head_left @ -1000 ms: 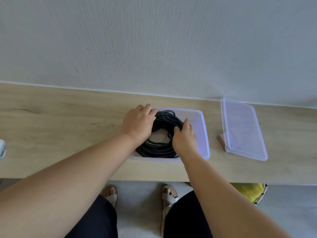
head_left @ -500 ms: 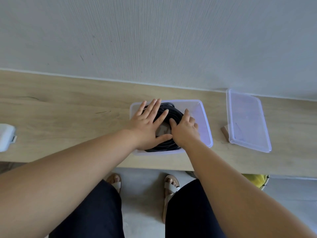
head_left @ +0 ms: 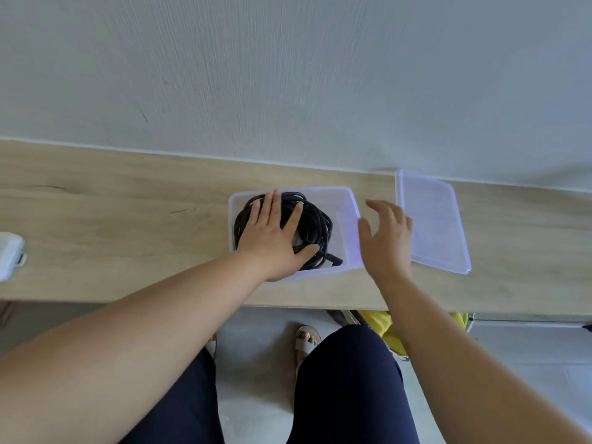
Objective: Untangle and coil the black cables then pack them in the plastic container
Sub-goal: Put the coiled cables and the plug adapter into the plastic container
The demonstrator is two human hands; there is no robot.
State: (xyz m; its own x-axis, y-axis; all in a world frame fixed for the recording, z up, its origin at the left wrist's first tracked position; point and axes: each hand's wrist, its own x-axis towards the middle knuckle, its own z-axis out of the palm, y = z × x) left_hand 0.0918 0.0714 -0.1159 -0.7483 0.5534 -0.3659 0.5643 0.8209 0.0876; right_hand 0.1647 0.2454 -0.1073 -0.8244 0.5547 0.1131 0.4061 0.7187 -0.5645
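A coil of black cables [head_left: 315, 224] lies inside the clear plastic container [head_left: 350, 203] on the wooden table. My left hand [head_left: 275, 235] lies flat on top of the coil with straight, spread fingers, pressing it down. My right hand [head_left: 387, 240] hovers just right of the container, between it and the lid, fingers spread and holding nothing. One black plug end [head_left: 334, 259] pokes out at the coil's near right.
The clear lid [head_left: 432, 219] lies on the table to the right of the container, near the wall. A white object [head_left: 9, 254] sits at the table's left edge. Below the table's front edge are my legs, sandalled feet and something yellow [head_left: 382, 328].
My right hand has let go of the coil and moved right, out of the container toward the lid. My left hand stays flat on the cables.
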